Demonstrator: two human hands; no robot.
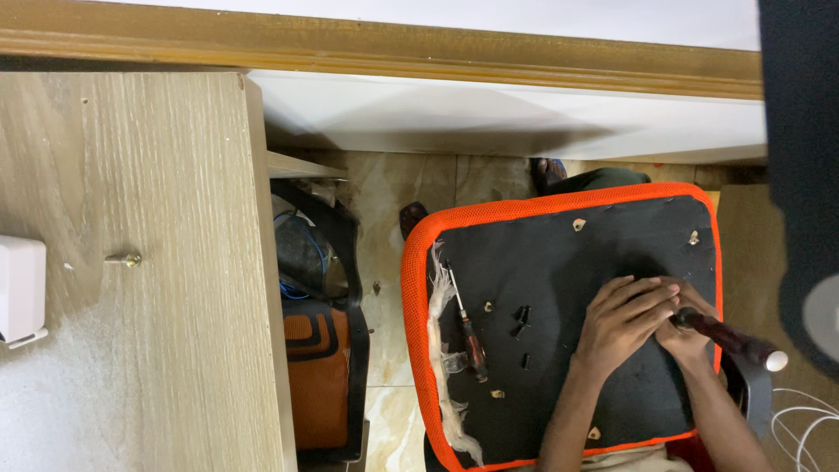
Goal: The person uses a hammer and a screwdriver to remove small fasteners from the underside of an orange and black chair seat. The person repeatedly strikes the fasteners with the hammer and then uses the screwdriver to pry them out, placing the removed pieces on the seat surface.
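Observation:
An upturned chair seat [542, 253] with a black underside and an orange fabric edge lies in front of me. My right hand [690, 328] grips a screwdriver with a dark red handle [734, 339], its tip down on the seat's right side. My left hand [622, 319] lies flat over the same spot, fingers pressed around the tool's tip. A second screwdriver [468, 332] with a red and black handle lies loose on the seat's left part. Several small black screws [522, 325] lie near the middle of the seat.
A light wooden panel [131, 262] with a brass screw [129, 259] fills the left. Beside it stands an orange and black chair part [319, 367] on the tiled floor [393, 227]. White cables [804, 419] lie at the lower right. Frayed white padding [441, 288] hangs at the seat's left edge.

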